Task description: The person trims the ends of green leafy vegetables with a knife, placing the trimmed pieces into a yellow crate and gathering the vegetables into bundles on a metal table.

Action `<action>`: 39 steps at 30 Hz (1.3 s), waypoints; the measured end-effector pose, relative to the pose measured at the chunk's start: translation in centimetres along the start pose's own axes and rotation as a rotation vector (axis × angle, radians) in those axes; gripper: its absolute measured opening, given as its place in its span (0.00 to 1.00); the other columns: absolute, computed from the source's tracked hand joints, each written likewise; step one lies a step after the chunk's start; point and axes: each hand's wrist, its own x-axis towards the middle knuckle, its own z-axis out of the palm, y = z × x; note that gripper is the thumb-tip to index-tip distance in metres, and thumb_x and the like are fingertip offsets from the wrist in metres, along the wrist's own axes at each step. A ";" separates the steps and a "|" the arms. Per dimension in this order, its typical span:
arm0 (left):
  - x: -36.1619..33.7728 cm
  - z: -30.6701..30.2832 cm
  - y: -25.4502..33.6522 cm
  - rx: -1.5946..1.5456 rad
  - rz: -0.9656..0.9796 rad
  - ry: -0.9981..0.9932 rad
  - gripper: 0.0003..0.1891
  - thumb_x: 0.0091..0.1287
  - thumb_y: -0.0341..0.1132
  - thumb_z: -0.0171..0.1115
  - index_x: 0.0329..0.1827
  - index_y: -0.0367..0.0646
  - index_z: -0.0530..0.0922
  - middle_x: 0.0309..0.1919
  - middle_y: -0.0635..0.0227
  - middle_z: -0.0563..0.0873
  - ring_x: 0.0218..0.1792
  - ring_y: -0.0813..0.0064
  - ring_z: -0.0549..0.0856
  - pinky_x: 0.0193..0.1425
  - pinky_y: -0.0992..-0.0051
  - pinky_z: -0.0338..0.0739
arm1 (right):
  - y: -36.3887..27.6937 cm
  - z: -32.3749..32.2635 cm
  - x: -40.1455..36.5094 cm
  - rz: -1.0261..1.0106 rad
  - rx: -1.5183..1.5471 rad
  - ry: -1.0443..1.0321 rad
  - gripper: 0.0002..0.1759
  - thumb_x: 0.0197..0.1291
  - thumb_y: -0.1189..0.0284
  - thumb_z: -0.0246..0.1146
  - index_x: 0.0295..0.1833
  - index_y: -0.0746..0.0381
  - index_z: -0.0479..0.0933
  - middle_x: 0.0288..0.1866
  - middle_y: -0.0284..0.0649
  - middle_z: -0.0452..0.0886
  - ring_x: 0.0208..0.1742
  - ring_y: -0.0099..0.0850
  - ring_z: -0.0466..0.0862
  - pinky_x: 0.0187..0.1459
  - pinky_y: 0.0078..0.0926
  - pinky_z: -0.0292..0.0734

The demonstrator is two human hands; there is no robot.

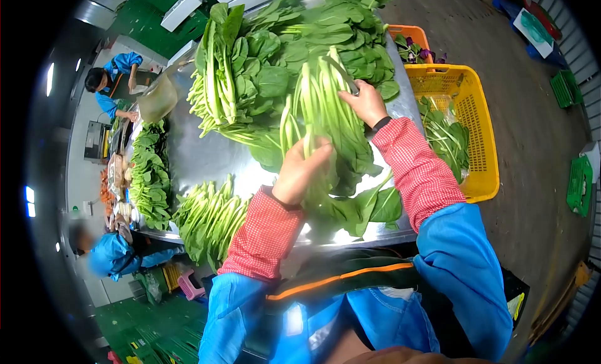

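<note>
My left hand (303, 170) is closed around a leafy green's stalk, with blurred leaves hanging below it. My right hand (365, 104) grips a knife (340, 71), whose blade points up and left over the pale stalks. Between my hands lies a bunch of leafy greens (313, 94), its cut stem ends facing away from me. Behind it, a large pile of greens (341, 32) covers the far side of the metal table (203, 154). Loose leaves (383, 206) lie near the table's front edge.
Stacked greens (210, 217) stand at the front left, with another row (149, 176) beyond. A yellow basket (482, 132) holding greens and an orange crate (413, 33) are on the right. Two other people work on the left.
</note>
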 end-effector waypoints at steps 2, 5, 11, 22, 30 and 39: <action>0.5 -1.3 -0.5 -0.007 0.015 0.048 0.09 0.67 0.36 0.64 0.43 0.42 0.77 0.23 0.76 0.75 0.23 0.83 0.74 0.28 0.82 0.69 | 1.1 0.6 0.5 0.027 0.045 0.030 0.22 0.52 0.59 0.66 0.47 0.64 0.79 0.37 0.50 0.84 0.38 0.48 0.84 0.41 0.36 0.78; 0.8 -2.0 -0.1 0.027 -0.009 0.096 0.09 0.67 0.35 0.63 0.45 0.41 0.78 0.24 0.78 0.75 0.23 0.85 0.73 0.28 0.83 0.67 | 0.4 -0.8 -1.3 0.027 0.149 0.131 0.15 0.52 0.66 0.66 0.41 0.65 0.77 0.27 0.42 0.81 0.27 0.35 0.82 0.34 0.32 0.76; 2.2 0.5 2.0 0.006 0.191 0.087 0.13 0.68 0.34 0.63 0.52 0.40 0.79 0.28 0.77 0.79 0.24 0.89 0.73 0.29 0.85 0.67 | -4.5 -5.8 -7.0 -0.141 0.026 0.382 0.15 0.50 0.72 0.69 0.44 0.63 0.77 0.30 0.38 0.82 0.26 0.30 0.81 0.31 0.29 0.77; 4.2 3.7 -0.5 0.112 0.297 0.038 0.27 0.60 0.39 0.71 0.59 0.34 0.74 0.41 0.62 0.85 0.42 0.77 0.82 0.48 0.77 0.76 | -8.5 -8.5 -14.4 -0.257 -0.047 -0.074 0.15 0.57 0.66 0.67 0.43 0.66 0.79 0.34 0.49 0.83 0.35 0.43 0.85 0.37 0.34 0.79; 0.5 3.3 0.6 0.042 0.106 -0.150 0.21 0.66 0.31 0.64 0.62 0.37 0.74 0.43 0.70 0.85 0.39 0.82 0.83 0.44 0.79 0.79 | -7.4 -12.0 -13.1 -0.456 -0.368 0.066 0.07 0.57 0.70 0.65 0.38 0.62 0.78 0.34 0.43 0.81 0.32 0.42 0.83 0.33 0.35 0.77; -0.8 3.7 -0.6 0.063 0.022 -0.170 0.23 0.64 0.31 0.67 0.60 0.34 0.74 0.45 0.66 0.85 0.45 0.78 0.83 0.51 0.77 0.77 | 0.1 -11.6 -13.0 -0.405 -0.573 0.106 0.06 0.59 0.70 0.63 0.36 0.60 0.74 0.33 0.41 0.80 0.30 0.43 0.82 0.30 0.38 0.77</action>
